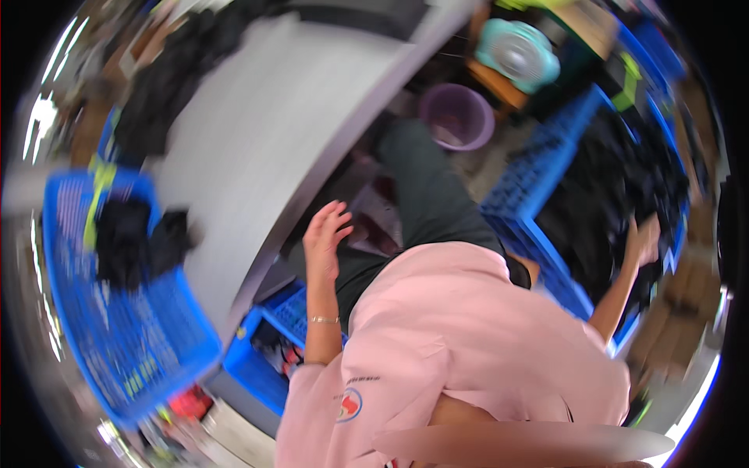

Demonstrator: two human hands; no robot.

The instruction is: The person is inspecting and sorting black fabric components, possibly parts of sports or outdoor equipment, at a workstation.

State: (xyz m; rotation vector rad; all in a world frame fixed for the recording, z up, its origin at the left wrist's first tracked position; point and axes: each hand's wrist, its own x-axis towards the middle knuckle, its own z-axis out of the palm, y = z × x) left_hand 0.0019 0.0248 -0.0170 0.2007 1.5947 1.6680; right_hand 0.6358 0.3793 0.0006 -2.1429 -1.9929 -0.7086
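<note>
A basket (117,343) holding clothes (136,234) sits left of the counter (257,132); a crate (546,195) of garments (616,187) lies right; a bucket (456,117) stands behind, a fan (519,54) beyond it.

Black garments (624,187) piled loose in blue crate (538,195) at right, heap blurred.

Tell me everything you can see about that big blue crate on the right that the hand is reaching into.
The large blue plastic crate has latticed, perforated walls and an open top. It stands low at the person's right side, beside the grey-trousered leg, and is heaped with dark, black fabric pieces. The right hand, fingers spread, reaches over its near wall onto that dark pile; blur hides whether it grips anything. A round purple plastic bucket sits just beyond the crate's far corner.
</note>
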